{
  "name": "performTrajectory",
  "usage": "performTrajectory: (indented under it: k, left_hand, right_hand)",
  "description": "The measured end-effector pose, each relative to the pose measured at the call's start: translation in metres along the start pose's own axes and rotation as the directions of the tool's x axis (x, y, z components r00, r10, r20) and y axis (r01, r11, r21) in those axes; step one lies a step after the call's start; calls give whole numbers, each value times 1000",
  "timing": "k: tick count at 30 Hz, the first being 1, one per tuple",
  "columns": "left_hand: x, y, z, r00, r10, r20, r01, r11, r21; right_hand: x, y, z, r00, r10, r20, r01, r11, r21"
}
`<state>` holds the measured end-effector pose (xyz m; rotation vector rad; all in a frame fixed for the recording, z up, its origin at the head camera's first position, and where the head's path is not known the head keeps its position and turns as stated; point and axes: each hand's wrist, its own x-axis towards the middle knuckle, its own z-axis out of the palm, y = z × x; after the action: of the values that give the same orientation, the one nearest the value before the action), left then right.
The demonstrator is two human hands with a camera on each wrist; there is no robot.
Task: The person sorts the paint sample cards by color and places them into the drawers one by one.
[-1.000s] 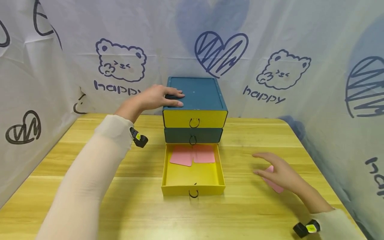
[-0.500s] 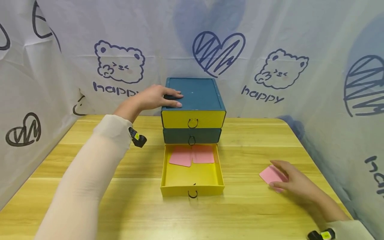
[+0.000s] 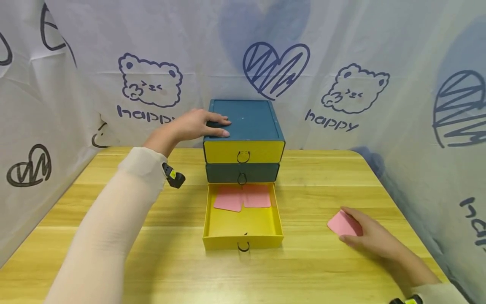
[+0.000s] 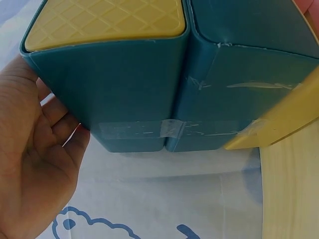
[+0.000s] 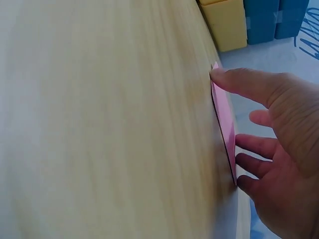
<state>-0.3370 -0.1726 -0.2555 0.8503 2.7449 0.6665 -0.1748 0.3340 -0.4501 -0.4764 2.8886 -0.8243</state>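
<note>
My left hand (image 3: 191, 125) rests on the blue top of a small drawer cabinet (image 3: 250, 120), its fingers lying over the left part. In the left wrist view that hand (image 4: 45, 149) touches the cabinet's edge. The yellow bottom drawer (image 3: 243, 241) stands pulled out, with two pink cards (image 3: 228, 199) lying flat at its back. To the right, my right hand (image 3: 379, 240) pinches another pink card (image 3: 341, 223) low over the table. The right wrist view has the thumb at one end of this card (image 5: 225, 117) and fingertips at the other.
Above the pulled-out drawer are a dark teal drawer (image 3: 262, 173) and a yellow top drawer (image 3: 265, 153), both pushed in, with black ring pulls. The wooden table (image 3: 303, 270) meets a printed white cloth (image 3: 212, 50) behind and at the sides.
My right hand has lowered onto the loose pink card from above and now holds it by its edges. The left hand has stayed on the cabinet top.
</note>
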Motion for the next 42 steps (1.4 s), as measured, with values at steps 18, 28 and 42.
performTrajectory:
  k: [18, 28, 42]
  left_hand:
    - [-2, 0, 4, 1000, 14, -22, -14, 1000, 17]
    - [-3, 1, 3, 1000, 10, -24, -10, 1000, 4]
    - [-2, -1, 4, 1000, 9, -18, -9, 1000, -7]
  right_hand:
    - [7, -17, 5, 996, -85, 5, 84, 979, -183]
    - [15, -34, 1, 990, -138, 22, 139, 979, -150]
    - [52, -111, 0, 937, -348, 28, 349, 936, -47]
